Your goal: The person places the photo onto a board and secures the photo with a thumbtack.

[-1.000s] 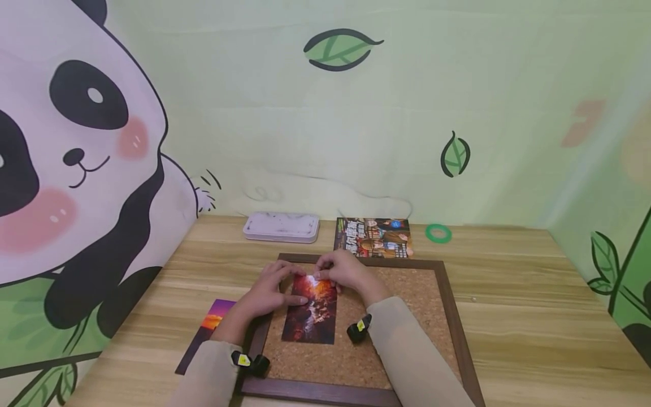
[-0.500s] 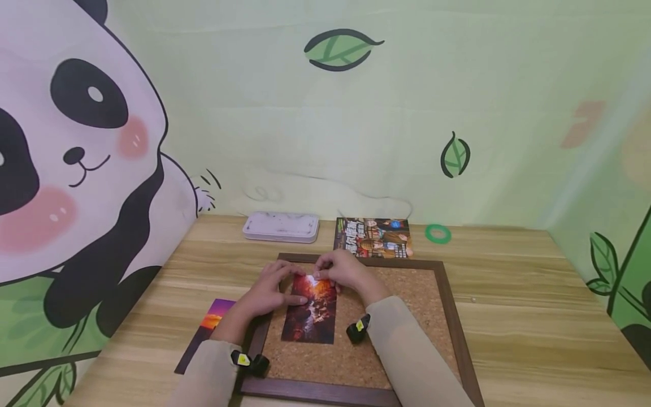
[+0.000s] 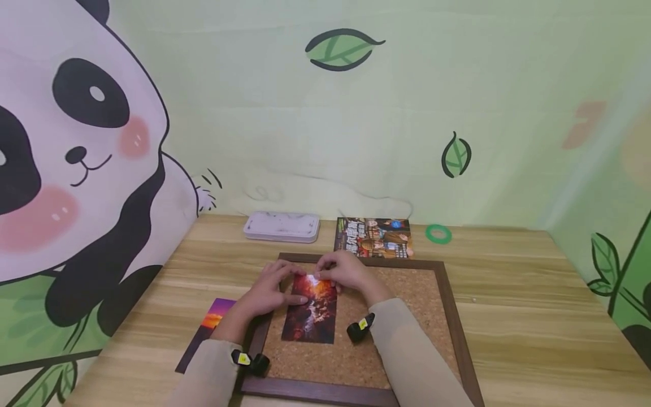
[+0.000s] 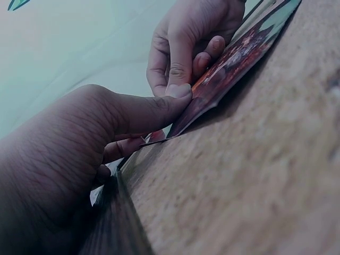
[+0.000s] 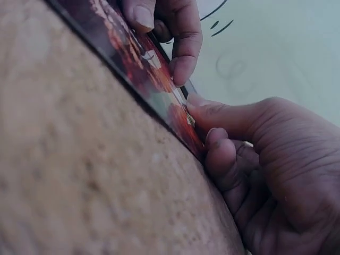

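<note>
A photo print point(image 3: 311, 316) of a fiery red and orange stream scene lies on the upper left part of a framed cork board point(image 3: 356, 362). My left hand point(image 3: 269, 288) rests at its left side, the thumb stretched flat over the picture and the fingertips at its top left corner. At the middle of the top edge, my right hand point(image 3: 346, 271) pinches with thumb and index finger, its other fingers curled. In the left wrist view, the photo's near edge point(image 4: 204, 109) stands slightly off the cork. What lies between the right fingertips is hidden; I cannot tell if they hold something small there.
A second photo with a purple and orange sunset point(image 3: 213, 319) lies left of the board, partly under the left forearm. Behind the board are a pale tin case point(image 3: 281, 226), a colourful printed booklet point(image 3: 373, 237) and a green tape ring point(image 3: 438, 233). A tiny clear object point(image 3: 474, 299) lies at right.
</note>
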Motion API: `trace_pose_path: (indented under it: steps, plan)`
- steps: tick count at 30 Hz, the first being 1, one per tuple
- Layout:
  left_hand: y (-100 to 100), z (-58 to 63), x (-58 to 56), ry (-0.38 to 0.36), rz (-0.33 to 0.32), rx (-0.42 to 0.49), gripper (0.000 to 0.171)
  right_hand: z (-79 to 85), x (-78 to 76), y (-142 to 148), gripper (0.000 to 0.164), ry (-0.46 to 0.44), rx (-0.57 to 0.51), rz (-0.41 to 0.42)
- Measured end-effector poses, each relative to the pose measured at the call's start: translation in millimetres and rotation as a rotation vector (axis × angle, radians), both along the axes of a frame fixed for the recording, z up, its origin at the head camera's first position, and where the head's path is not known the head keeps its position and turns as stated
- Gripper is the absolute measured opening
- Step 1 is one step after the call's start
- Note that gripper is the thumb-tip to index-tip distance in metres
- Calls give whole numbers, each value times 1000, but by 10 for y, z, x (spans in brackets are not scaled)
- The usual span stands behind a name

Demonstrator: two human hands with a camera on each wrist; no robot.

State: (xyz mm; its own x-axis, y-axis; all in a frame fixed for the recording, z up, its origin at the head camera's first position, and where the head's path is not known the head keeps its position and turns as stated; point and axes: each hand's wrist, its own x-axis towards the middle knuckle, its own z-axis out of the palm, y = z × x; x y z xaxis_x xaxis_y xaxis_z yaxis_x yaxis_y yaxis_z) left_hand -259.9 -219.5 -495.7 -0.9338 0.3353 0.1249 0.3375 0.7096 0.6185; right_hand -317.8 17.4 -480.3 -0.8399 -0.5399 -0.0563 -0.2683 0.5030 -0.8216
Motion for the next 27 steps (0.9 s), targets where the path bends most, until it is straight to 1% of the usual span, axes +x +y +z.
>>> trace_pose_path:
  steps: [4, 9, 13, 20, 27]
  plan:
    - [10, 9, -12, -8, -6, -3, 56, -23, -28, 24, 6, 31, 12, 15]
    - [17, 8, -10, -8, -4, -4, 57, 28, -19, 41, 6, 101, 51, 50]
    - [16, 6, -4, -15, 6, -4, 56, 48, -7, 46, 4, 118, 65, 71]
    - [15, -12, -11, -15, 10, -2, 55, 66, -10, 51, 4, 107, 74, 62]
    - [17, 11, -1, -26, 12, -6, 57, 61, -3, 68, 6, -1, 30, 33]
